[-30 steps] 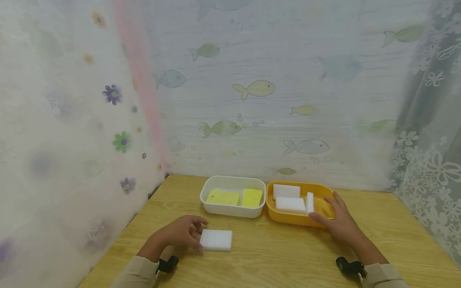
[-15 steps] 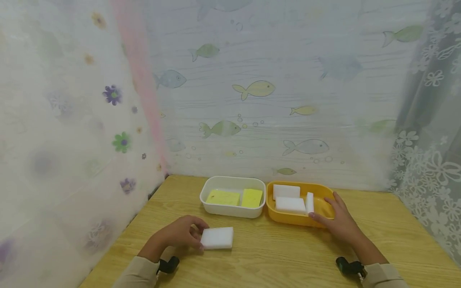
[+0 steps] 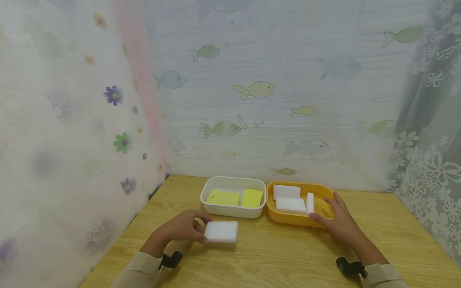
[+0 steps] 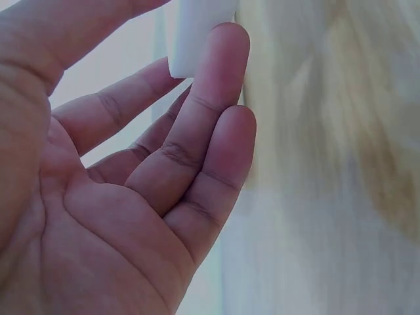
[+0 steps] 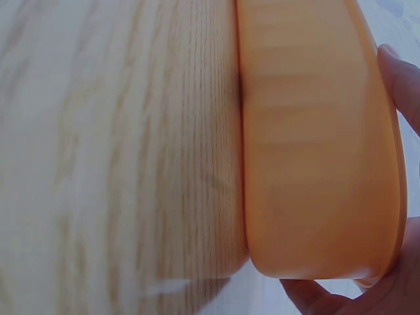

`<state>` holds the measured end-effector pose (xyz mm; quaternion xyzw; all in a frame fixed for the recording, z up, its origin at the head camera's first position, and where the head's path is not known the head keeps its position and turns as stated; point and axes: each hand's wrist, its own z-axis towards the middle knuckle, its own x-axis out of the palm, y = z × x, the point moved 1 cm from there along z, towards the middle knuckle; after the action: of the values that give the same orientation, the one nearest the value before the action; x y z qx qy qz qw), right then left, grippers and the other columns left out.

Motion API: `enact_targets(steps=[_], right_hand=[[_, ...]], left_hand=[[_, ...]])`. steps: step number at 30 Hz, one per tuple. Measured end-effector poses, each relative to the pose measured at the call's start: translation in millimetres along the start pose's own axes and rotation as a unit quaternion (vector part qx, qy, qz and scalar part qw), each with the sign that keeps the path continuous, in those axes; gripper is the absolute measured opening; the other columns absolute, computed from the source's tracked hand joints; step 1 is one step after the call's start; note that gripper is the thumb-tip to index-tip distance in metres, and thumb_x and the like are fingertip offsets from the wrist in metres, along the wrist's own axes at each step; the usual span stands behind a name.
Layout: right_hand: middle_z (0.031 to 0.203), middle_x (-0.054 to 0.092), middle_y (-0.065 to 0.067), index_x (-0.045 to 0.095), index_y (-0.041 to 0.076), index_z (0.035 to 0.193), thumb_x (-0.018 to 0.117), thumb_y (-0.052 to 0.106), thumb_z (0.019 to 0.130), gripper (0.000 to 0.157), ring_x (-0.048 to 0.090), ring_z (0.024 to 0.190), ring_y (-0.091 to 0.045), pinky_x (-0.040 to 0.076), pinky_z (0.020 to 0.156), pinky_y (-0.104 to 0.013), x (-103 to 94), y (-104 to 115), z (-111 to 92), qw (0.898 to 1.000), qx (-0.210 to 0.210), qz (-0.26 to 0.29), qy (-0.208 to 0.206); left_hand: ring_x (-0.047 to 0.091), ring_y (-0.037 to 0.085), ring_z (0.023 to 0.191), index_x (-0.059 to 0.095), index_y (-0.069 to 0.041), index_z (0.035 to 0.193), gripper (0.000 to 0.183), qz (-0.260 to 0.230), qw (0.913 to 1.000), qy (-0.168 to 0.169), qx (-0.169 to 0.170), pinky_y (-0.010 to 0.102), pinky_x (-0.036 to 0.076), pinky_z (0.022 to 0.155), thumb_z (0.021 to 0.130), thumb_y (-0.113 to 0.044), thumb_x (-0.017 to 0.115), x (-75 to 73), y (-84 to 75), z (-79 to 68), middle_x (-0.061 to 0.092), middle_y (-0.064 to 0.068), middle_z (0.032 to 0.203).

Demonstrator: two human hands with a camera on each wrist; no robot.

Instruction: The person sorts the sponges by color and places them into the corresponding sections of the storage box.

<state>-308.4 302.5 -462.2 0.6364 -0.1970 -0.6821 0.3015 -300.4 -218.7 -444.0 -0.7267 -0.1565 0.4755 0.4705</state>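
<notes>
My left hand pinches a white sponge block by its left edge, between thumb and fingers, in front of the white container. The left wrist view catches only an end of this sponge at the top, beside the fingertips. At the right end of an orange container, my right hand grips the rim, thumb on the near side and fingers on the far side. Inside that container are white sponge blocks: one stands at the back, one in front, and a narrow one upright.
Left of the orange container and close against it stands a white container. It holds two yellow sponges, a wider one and a smaller one. Behind the wooden table hangs a curtain printed with fish.
The white sponge has risen off the table and shifted right and away from the body in my left hand. My right hand and both containers stay where they were.
</notes>
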Motion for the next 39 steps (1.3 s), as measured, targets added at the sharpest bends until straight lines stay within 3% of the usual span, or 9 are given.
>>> enact_targets(steps=[15,20,24,31,39], right_hand=[[0.170,-0.015,-0.029,0.020,-0.005,0.162,0.067,0.062,0.095,0.106,0.008,0.148,-0.066,0.023,0.105,-0.085,-0.5,-2,1,1.000,0.002,0.006,0.001],[0.170,-0.015,-0.028,0.020,-0.004,0.162,0.067,0.060,0.095,0.105,0.009,0.147,-0.066,0.024,0.104,-0.084,0.4,-2,0,1.000,0.003,0.006,0.001],[0.170,-0.014,-0.028,0.020,-0.004,0.162,0.068,0.061,0.095,0.105,0.009,0.148,-0.066,0.024,0.105,-0.084,0.3,-2,0,1.000,0.001,0.006,-0.001],[0.170,-0.014,-0.027,0.021,-0.006,0.162,0.067,0.060,0.095,0.105,0.008,0.149,-0.065,0.024,0.105,-0.084,-0.3,0,0,1.000,0.001,0.006,-0.004],[0.170,-0.013,-0.028,0.022,-0.007,0.161,0.067,0.061,0.095,0.104,0.008,0.150,-0.064,0.023,0.107,-0.083,0.4,0,0,1.000,0.001,0.006,-0.004]], left_hand=[[0.075,0.017,0.091,0.066,-0.009,0.134,0.060,0.032,0.9986,-0.011,0.040,0.033,0.061,0.078,0.081,-0.021,0.091,-8.4,-38.4,19.0,0.070,0.010,0.119],[0.075,0.016,0.091,0.066,-0.012,0.133,0.059,0.048,0.9974,-0.023,0.048,0.033,0.060,0.079,0.081,-0.024,0.091,-4.5,-46.5,29.8,0.069,0.006,0.120],[0.075,0.013,0.091,0.067,-0.014,0.133,0.058,0.066,0.9953,-0.043,0.056,0.032,0.060,0.079,0.082,-0.029,0.091,0.1,-53.0,41.7,0.065,0.002,0.126],[0.074,0.009,0.087,0.069,-0.013,0.130,0.059,0.104,0.9882,-0.083,0.075,0.028,0.060,0.075,0.080,-0.033,0.092,8.0,-68.7,63.7,0.067,0.001,0.123],[0.072,0.012,0.092,0.070,-0.014,0.131,0.060,0.146,0.9811,-0.093,0.086,0.029,0.059,0.076,0.081,-0.039,0.090,19.2,-81.2,81.7,0.070,-0.001,0.120]])
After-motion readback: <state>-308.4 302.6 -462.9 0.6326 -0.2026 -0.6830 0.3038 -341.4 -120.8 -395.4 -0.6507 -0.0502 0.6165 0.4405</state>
